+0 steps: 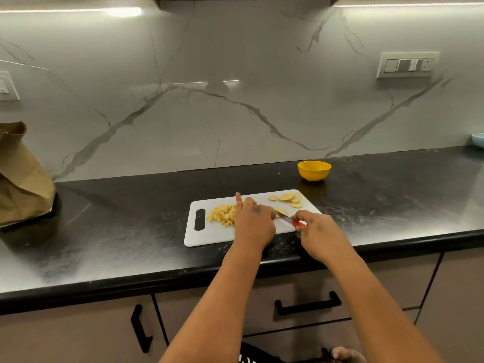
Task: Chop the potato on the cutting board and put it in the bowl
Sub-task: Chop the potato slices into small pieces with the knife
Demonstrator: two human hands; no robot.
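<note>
A white cutting board (209,235) lies on the black counter. A heap of diced potato (222,214) sits on its left part, and several round potato slices (286,199) lie at its far right corner. My left hand (252,222) rests over the board's middle with the index finger pointing up; it covers whatever it holds down. One slice (281,211) shows just right of that hand. My right hand (318,231) grips a red-handled knife (290,220), its blade angled toward the slice. A yellow bowl (314,170) stands behind the board, apart from it.
A brown paper bag (21,176) stands at the far left of the counter. A pale blue dish (478,140) sits at the right edge by the marble wall. Drawer handles (309,305) are below the counter's front edge.
</note>
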